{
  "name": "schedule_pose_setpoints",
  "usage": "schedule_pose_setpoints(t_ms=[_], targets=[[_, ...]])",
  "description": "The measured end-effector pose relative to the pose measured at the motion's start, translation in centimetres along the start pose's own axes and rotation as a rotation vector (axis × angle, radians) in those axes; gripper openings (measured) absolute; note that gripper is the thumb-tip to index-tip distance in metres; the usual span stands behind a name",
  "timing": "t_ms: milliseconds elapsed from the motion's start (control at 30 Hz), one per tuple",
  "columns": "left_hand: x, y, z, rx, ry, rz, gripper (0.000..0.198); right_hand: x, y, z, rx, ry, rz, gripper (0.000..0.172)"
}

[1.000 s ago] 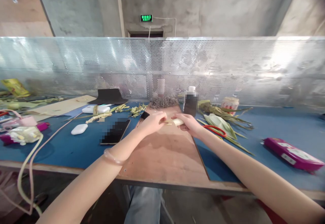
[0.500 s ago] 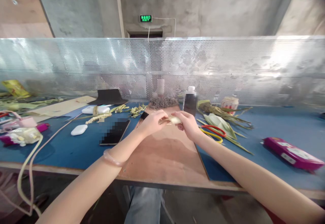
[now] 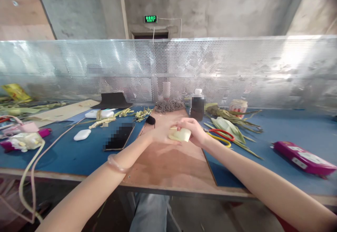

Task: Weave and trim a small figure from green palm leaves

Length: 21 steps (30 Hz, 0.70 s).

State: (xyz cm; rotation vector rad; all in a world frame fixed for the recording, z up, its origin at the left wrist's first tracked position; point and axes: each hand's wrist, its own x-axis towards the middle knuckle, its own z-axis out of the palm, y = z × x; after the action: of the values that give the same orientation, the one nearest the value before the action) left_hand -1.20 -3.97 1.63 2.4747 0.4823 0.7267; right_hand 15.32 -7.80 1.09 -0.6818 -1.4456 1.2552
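Between my hands is a pale yellow-green piece of husk [image 3: 183, 134], bent so that one broad, smooth face shows. My right hand [image 3: 193, 128] grips its upper right side with curled fingers. My left hand [image 3: 162, 133], a little blurred, has the other side of it between thumb and fingers; one fingertip shows below the husk. Both hands are above a bare wooden board [image 3: 171, 168]. Close behind my left hand sits a small black ball of thread [image 3: 151, 120]. Scissors with red and yellow handles [image 3: 222, 134] lie just right of my right wrist.
Grey cord [image 3: 170, 106] is heaped at the board's far end, beside a dark bottle [image 3: 197, 107]. Husk leaves [image 3: 228, 128] lie at right, with a magenta packet [image 3: 302, 158]. On the left are a phone [image 3: 119, 137], a white case [image 3: 82, 134] and cables [image 3: 34, 161].
The husk has turned and now shows a broader face. My left hand has come down and flattened somewhat, uncovering the black ball. My right hand has shifted slightly, fingers more curled.
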Motion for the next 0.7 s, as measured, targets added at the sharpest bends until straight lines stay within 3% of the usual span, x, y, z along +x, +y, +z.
schedule_pose_setpoints(t_ms=[67, 100, 233, 367, 467, 567, 700], targets=[[0.0, 0.5, 0.7, -0.188, -0.153, -0.059, 0.043, -0.2, -0.4, 0.1, 0.025, -0.103, 0.011, 0.023], [0.1, 0.8, 1.1, -0.268, -0.151, -0.083, 0.036, -0.2, -0.6, 0.1, 0.039, -0.13, 0.011, 0.023], [0.5, 1.3, 2.1, -0.485, 0.027, -0.114, 0.031, 0.2, -1.1, -0.3, 0.072, -0.15, -0.009, 0.022], [0.8, 0.9, 2.0, -0.606, 0.097, -0.153, 0.035, 0.9, -1.4, -1.6, 0.032, -0.095, -0.024, 0.022], [0.7, 0.5, 1.2, -0.605, 0.114, -0.183, 0.032, 1.3, -1.3, -3.3, -0.017, 0.008, -0.031, 0.021], [0.4, 0.1, 0.6, -0.513, 0.058, -0.195, 0.036, 1.7, -0.9, -4.9, -0.049, 0.103, -0.002, 0.022], [0.3, -0.1, 0.6, -0.241, 0.125, -0.176, 0.049, 1.9, -0.1, -4.9, -0.062, 0.233, 0.044, 0.03]])
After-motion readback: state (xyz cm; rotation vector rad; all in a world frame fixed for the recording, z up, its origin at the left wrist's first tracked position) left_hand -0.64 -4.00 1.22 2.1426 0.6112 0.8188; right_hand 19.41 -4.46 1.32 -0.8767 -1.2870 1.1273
